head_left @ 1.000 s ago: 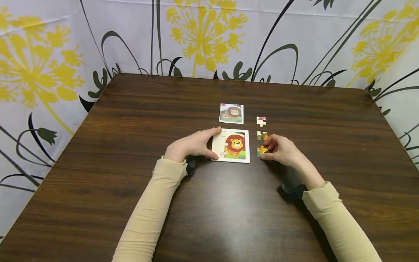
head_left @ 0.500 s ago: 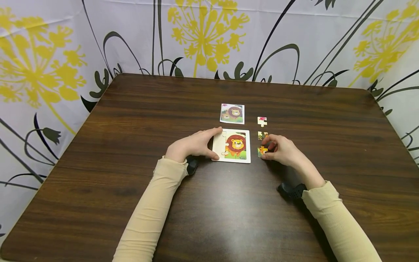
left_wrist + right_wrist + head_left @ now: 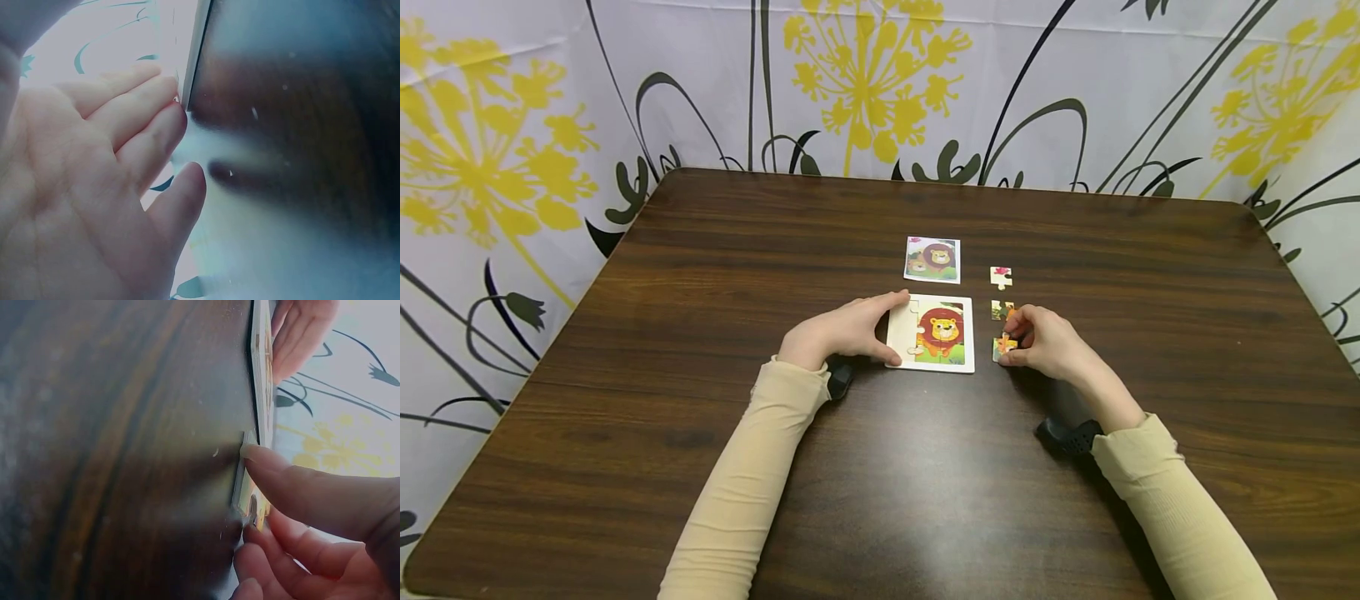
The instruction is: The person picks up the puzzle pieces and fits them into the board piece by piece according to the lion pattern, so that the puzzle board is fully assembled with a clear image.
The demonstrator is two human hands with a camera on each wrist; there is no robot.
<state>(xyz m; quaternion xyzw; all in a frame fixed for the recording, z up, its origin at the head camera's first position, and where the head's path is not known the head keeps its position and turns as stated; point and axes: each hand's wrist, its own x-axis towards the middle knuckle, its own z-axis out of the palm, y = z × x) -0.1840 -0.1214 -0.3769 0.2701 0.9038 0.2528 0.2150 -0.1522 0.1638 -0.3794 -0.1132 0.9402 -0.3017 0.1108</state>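
Observation:
A square wooden puzzle board lies flat; a lion picture fills its right part and its left strip is bare wood. At its left corners my left hand rests with thumb and fingers spread and fairly straight, touching the board. Right of the board, my right hand pinches an orange and green puzzle piece between thumb and fingertips, low at the tabletop. In the right wrist view the thumb lies on one edge of this piece, fingertips at another. Just above it lies a second piece, partly hidden by the fingers.
A third puzzle piece with a pink patch lies farther back. Behind the board is a small picture card showing a lion and a cub. All lie on a dark wooden table, with a flowered cloth beyond its far edge.
The pinched piece has shifted slightly to the right with my right fingers. My left hand and the board have stayed in place.

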